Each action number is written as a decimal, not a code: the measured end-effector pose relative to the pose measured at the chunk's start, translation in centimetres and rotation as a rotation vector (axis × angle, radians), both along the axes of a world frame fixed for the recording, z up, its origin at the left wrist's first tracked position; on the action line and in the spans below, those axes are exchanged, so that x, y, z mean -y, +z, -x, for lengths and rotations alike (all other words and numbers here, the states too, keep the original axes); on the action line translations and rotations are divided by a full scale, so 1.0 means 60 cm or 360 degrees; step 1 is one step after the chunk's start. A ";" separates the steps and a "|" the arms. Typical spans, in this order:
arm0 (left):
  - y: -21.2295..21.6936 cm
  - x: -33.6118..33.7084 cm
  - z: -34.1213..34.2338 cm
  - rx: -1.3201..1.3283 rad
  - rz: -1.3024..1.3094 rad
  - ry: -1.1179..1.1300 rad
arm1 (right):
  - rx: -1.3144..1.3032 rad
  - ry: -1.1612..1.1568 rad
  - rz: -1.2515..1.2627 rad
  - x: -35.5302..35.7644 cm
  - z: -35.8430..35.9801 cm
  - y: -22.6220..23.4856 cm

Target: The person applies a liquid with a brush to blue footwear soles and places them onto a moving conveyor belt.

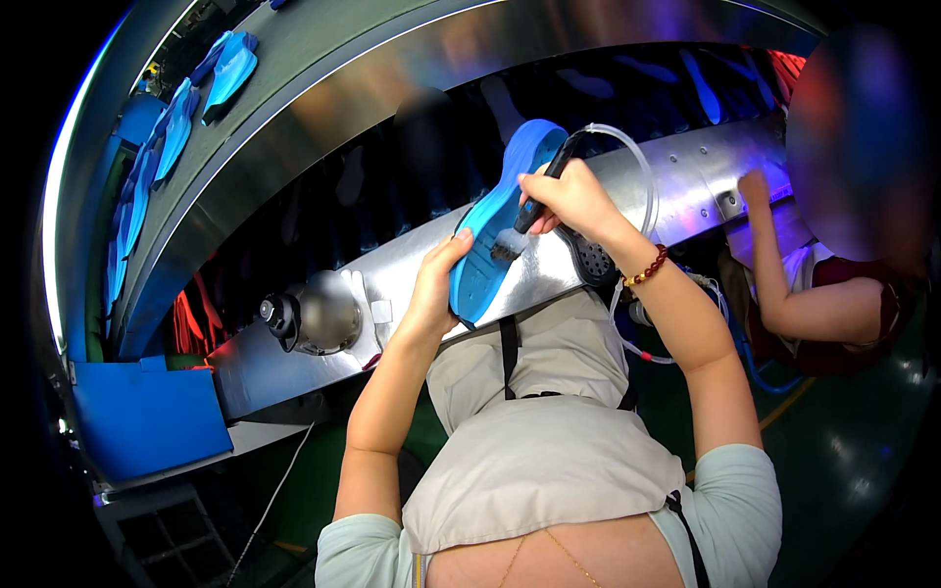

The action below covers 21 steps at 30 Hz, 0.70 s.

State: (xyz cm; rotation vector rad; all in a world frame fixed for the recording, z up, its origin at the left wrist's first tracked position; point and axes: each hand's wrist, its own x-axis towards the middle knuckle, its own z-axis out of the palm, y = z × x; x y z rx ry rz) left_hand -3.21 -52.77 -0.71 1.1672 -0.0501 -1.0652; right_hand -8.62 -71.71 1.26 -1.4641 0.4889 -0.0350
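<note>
Dim scene, cool blue cast; bright strip of light along upper-left rim; soft glare on metal conveyor housing [676,167]; strong fisheye bending and black vignette at edges; blurred patch at upper right.

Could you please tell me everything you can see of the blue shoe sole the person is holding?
The blue shoe sole is bright blue, looks like foam or rubber, with a rounded end up and the other end low. It tilts, leaning up to the right, above the metal ledge. The left hand holds its lower edge. The right hand presses a black brush, fed by a clear tube, on its face.
</note>
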 end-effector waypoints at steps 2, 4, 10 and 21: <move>0.002 0.003 0.002 -0.0067 0.0024 0.0048 | 0.0092 -0.0108 0.0038 0.014 0.001 -0.007; 0.013 0.009 0.005 -0.0156 0.0050 0.0131 | 0.0176 -0.0315 0.0131 0.025 -0.002 -0.008; 0.007 0.018 0.013 -0.0438 0.0323 0.0172 | 0.0404 -0.0414 0.0588 0.035 -0.013 -0.048; -0.033 -0.002 -0.013 -0.0424 0.0368 0.0211 | 0.0759 -0.0025 0.1004 -0.091 0.061 -0.054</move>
